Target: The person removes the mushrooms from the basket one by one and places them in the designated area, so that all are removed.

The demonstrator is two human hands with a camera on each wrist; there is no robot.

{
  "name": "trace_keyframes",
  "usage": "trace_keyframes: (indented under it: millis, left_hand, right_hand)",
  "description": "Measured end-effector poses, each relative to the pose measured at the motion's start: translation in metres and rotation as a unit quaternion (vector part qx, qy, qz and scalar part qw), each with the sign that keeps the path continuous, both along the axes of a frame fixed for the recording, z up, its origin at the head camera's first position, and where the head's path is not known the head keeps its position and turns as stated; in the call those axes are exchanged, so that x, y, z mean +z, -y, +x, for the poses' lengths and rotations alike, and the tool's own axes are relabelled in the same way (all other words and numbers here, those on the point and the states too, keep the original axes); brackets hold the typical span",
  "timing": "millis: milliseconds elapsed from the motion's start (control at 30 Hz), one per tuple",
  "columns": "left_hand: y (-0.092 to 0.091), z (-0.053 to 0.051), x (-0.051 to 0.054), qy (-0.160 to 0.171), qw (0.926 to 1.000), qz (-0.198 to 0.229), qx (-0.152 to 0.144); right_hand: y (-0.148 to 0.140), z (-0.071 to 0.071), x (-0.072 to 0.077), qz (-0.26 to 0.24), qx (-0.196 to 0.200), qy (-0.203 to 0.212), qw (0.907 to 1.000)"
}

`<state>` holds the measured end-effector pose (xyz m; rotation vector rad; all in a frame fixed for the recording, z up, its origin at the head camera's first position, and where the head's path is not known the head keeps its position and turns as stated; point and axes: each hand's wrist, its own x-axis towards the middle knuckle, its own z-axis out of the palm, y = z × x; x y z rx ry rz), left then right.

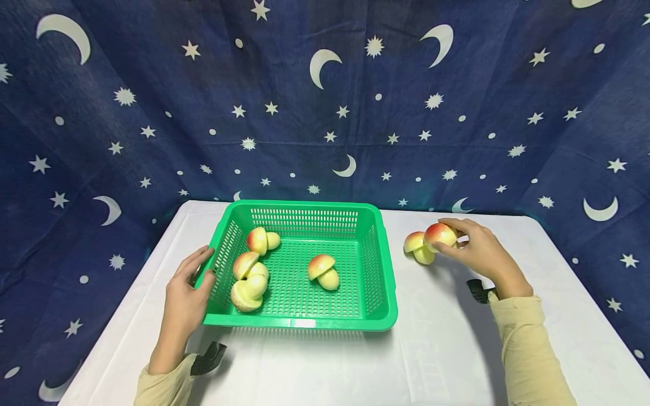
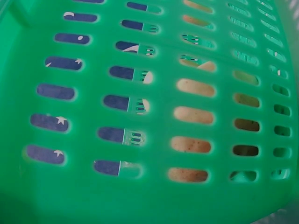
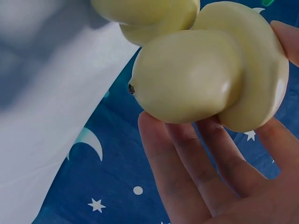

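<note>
At the right of the head view, my right hand (image 1: 474, 248) pinches a toy mushroom (image 1: 439, 236) with a red and yellow cap, thumb on one side and fingers on the other. In the right wrist view its pale stem (image 3: 187, 77) faces the camera above the fingers. Another mushroom (image 1: 419, 248) lies on the table just left of it. My left hand (image 1: 187, 296) rests at the left rim of the green basket (image 1: 304, 322), fingers and thumb spread along it. Inside the basket are several mushrooms, one (image 1: 324, 272) apart from the others, which are grouped at the left.
A white cloth (image 1: 325, 372) covers the table. Behind it hangs a dark blue curtain (image 1: 284, 73) with moons and stars. A black strap piece shows at each wrist. In the left wrist view the slotted basket wall (image 2: 154, 88) fills the frame.
</note>
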<state>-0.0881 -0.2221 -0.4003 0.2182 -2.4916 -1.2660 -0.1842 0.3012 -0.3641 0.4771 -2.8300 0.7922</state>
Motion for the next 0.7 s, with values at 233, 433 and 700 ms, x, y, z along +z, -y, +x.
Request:
trace_keyframes:
  millis: [233,433,700]
  left_hand:
    - [0.000,0.000,0.001,-0.003,1.0000,0.000,-0.004]
    - [-0.002,-0.002,0.000,0.002,0.9999,0.005,-0.010]
    - [0.001,-0.001,0.000,-0.006,1.0000,0.000,-0.003]
  right_hand:
    - [-0.006,-0.001,0.001,-0.004,-0.011,-0.001,0.9999]
    - [-0.011,0.000,0.002,-0.004,-0.025,-0.004,0.9997]
    - [-0.012,-0.005,-0.004,-0.010,-0.031,-0.003,0.9995]
